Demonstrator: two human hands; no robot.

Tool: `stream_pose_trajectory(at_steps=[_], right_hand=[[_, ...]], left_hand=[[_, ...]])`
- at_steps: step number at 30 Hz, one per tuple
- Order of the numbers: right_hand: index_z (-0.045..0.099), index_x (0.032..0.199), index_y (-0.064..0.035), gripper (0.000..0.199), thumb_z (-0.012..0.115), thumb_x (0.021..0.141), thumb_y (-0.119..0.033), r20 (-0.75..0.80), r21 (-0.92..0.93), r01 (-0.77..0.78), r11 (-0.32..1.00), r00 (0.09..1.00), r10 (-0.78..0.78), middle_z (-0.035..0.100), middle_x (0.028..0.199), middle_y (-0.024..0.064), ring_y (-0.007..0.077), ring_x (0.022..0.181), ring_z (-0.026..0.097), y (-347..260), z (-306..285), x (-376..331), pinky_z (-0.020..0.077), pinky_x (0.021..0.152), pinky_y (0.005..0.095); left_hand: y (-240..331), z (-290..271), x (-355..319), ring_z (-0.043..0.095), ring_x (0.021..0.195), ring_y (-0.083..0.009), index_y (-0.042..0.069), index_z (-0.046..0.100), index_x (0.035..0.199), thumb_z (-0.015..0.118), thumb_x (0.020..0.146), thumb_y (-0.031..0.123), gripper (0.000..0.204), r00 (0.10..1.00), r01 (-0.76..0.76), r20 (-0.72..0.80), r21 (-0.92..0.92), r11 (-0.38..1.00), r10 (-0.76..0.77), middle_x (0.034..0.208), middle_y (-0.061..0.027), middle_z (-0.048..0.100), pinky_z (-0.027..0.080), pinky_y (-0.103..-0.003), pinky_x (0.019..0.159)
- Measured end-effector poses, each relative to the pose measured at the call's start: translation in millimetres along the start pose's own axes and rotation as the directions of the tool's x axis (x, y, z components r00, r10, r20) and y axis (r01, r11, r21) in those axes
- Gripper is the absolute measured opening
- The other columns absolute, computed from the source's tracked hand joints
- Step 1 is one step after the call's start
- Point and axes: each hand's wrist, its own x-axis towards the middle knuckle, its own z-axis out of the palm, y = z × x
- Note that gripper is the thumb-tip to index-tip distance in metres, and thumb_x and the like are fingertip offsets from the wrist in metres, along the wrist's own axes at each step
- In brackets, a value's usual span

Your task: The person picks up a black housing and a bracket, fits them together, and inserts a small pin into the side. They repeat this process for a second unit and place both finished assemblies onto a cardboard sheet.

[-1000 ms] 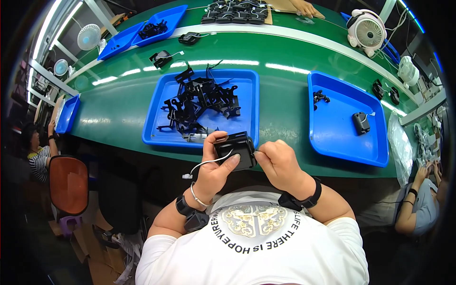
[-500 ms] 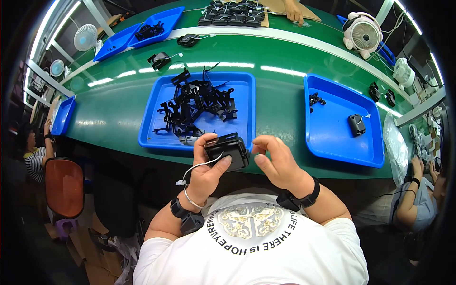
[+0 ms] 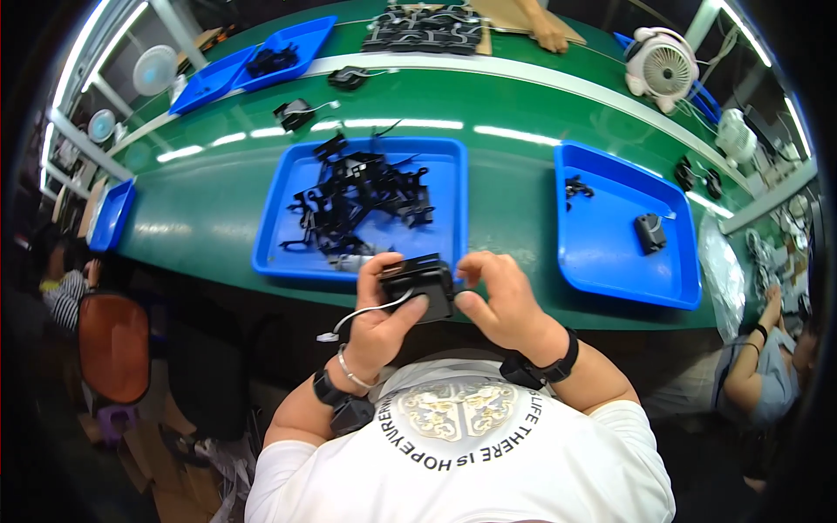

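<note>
My left hand (image 3: 379, 318) grips a black box-shaped plastic unit (image 3: 420, 286) at its left side, thumb across its front face. A thin white cable with a small white connector (image 3: 328, 336) trails from the unit past my left thumb. At the unit's right edge, my right hand (image 3: 510, 305) has its curled forefinger and thumb on either side of the corner; motion blur and the fingers hide the exact contact. Just beyond the unit lies a blue tray (image 3: 261, 248), heaped with black brackets (image 3: 357, 196).
A second blue tray (image 3: 571, 270) at right holds another black unit (image 3: 649, 233) and small black parts (image 3: 577, 188). More units (image 3: 294, 113) lie on the green table (image 3: 200, 205). Across a white rail, a co-worker's hand (image 3: 549, 33) is near rows of black units (image 3: 423, 30). A fan (image 3: 667, 70) stands far right.
My right fingers have come in closer to the unit's right edge. The unit has tipped slightly within my left hand. The co-worker's far hand has shifted a little; the whole view moved slightly.
</note>
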Motion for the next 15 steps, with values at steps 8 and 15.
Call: stream_pose_trajectory(at_steps=[8,15], right_hand=[[0.051,0.082,-0.0067,0.017,0.051,0.089,-0.022,0.081,0.045,-0.02,0.999,0.997,0.016,0.054,0.072,0.0077,0.0276,0.061,0.05,4.8,-8.6,-2.2,0.0386,0.063,0.0355],[0.053,0.092,-0.0053,0.015,0.051,0.089,-0.02,0.091,0.208,-0.246,0.947,0.969,0.232,0.057,0.084,0.011,0.0297,0.069,0.053,-0.8,-3.5,-10.0,0.0415,0.062,0.0362]], left_hand=[[6.3,5.1,1.5,0.048,0.1,-0.0131,0.009,0.033,0.125,0.06,0.077,-0.006,0.057,1.0,0.0,-0.015,-0.093,0.996,-0.002,0.109,-0.005,0.047,0.039,-0.026,0.087],[7.5,13.1,-6.4,0.047,0.102,-0.0145,0.008,0.033,0.124,0.059,0.076,-0.008,0.056,0.999,-0.038,-0.012,-0.064,0.997,0.037,0.111,-0.0058,0.047,0.038,-0.027,0.089]])
